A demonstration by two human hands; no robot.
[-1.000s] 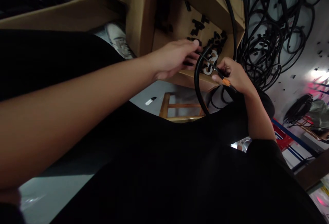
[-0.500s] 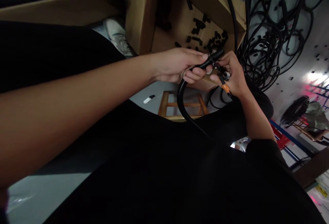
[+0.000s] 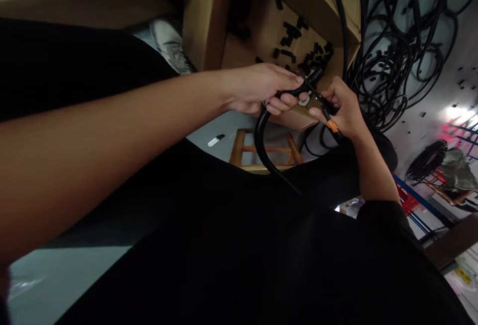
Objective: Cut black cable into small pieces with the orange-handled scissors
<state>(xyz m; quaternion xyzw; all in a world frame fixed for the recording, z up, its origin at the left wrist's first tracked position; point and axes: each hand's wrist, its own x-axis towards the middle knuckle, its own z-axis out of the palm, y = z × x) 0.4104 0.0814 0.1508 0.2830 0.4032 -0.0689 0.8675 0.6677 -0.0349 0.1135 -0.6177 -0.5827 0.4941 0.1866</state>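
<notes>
My left hand (image 3: 280, 88) is wrapped round a black ribbed hose (image 3: 261, 133), close to its end. The hose tip sticks out past the thumb, and the rest curves down over my dark-clothed lap. A dark scissor-like tool (image 3: 330, 125) with an orange band round one handle is in my right hand (image 3: 343, 108). Its narrow front part lies against the hose just beyond my left thumb. Whether its jaws are apart cannot be made out. Below both hands, short black tube pieces (image 3: 287, 55) lie in an open cardboard box (image 3: 257, 11).
Long black hoses (image 3: 388, 61) lie tangled on the floor at the right, with small black bits scattered around. A wooden stool (image 3: 239, 148) stands below my hands. A small black-and-white object (image 3: 215, 140) lies on the floor. Farther right is a coiled black hose (image 3: 426, 160).
My right hand and the tool have shifted slightly right, and the tool's front now points more along toward my left thumb. My left hand keeps its hold on the hose.
</notes>
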